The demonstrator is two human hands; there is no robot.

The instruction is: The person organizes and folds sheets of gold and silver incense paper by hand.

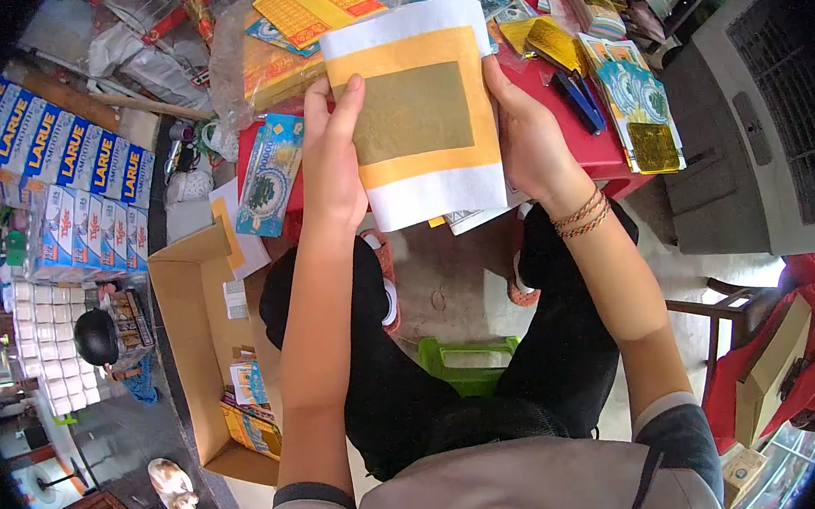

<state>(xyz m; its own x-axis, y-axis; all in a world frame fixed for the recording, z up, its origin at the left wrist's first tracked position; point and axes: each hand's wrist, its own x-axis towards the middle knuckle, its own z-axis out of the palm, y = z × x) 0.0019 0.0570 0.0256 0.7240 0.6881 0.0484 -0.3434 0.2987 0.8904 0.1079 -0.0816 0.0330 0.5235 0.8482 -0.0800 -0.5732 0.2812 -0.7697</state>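
Observation:
A stack of joss paper (411, 111), white with an orange band and a dull gold rectangle, is held up between both hands above the near edge of the red table (610, 148). My left hand (332, 150) grips its left side, thumb on the front face. My right hand (534, 139) holds the right edge, with its fingers hidden behind the sheets. Left of the stack lies a blue printed packet (269, 174). A blue stapler (578, 103) rests on the table to the right, beside a bundle of printed papers (632, 93) with a gold sheet.
Behind the stack are orange patterned papers (316, 8) and plastic wrap. At the left stands an open cardboard box (184, 339) with paper packets inside. Beer cartons (75, 166) are piled farther left. A cat (172, 488) lies on the floor. A green stool (464, 365) is under me.

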